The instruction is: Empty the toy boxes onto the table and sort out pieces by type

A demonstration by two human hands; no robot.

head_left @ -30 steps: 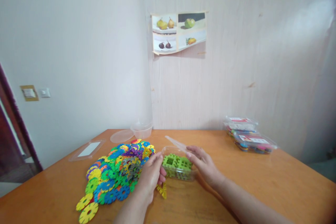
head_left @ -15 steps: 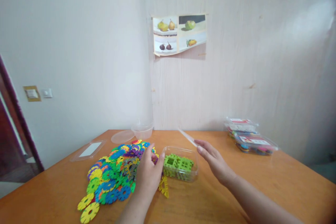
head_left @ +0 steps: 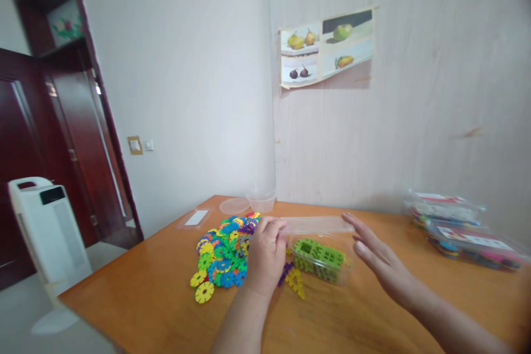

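Observation:
My left hand [head_left: 266, 254] is closed on one end of a clear plastic lid [head_left: 315, 224], held level above a clear box [head_left: 324, 260] of green interlocking pieces. My right hand [head_left: 375, 257] hovers to the right of the box with fingers stretched out flat, near the lid's other end; whether it touches the lid I cannot tell. A pile of coloured flower-shaped discs [head_left: 222, 257] lies on the wooden table [head_left: 157, 298] just left of my left hand. A yellow piece [head_left: 297, 281] and a purple piece [head_left: 285, 272] lie in front of the box.
Two closed clear boxes of coloured pieces [head_left: 464, 227] are stacked at the far right. A small clear tub [head_left: 260, 199], a round lid [head_left: 234, 206] and a flat rectangular lid [head_left: 194, 218] sit at the back left. A white appliance [head_left: 47, 229] stands beside the dark door.
The lid has come off the box; my left hand has moved up and taken its end. My right hand has let go and opened flat. The view has swung left.

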